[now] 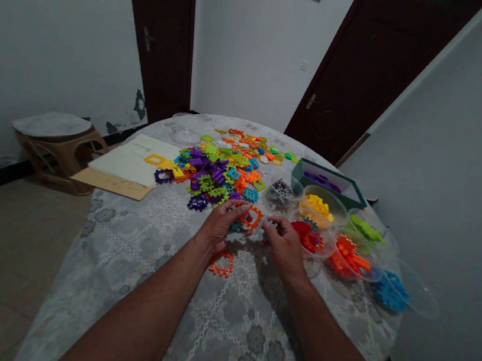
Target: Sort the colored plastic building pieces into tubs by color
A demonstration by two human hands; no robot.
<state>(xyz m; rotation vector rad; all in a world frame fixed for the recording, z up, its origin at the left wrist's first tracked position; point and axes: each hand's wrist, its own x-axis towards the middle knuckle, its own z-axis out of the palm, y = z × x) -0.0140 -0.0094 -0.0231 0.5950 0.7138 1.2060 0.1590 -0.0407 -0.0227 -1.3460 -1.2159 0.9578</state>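
Observation:
My left hand (219, 225) is closed around an orange toothed building piece (254, 218) with an open middle. Teal pieces (236, 223) show beside it in the same grip. My right hand (283, 240) pinches a small grey piece (265, 222) at the orange piece's right edge; whether the two are joined I cannot tell. On the cloth just below my left hand lies another orange toothed frame piece (222, 264). Ahead of both hands spreads a mixed pile of purple, green, blue, orange and yellow building pieces (213, 170).
Clear round tubs of sorted pieces stand at the right: grey (283, 190), yellow (318, 208), red (310, 238), orange (349, 258), green (366, 228) and blue (390, 290). Behind them is a dark green box (348, 181). Cardboard (112, 183) overhangs the table's left edge near a stool (55, 145).

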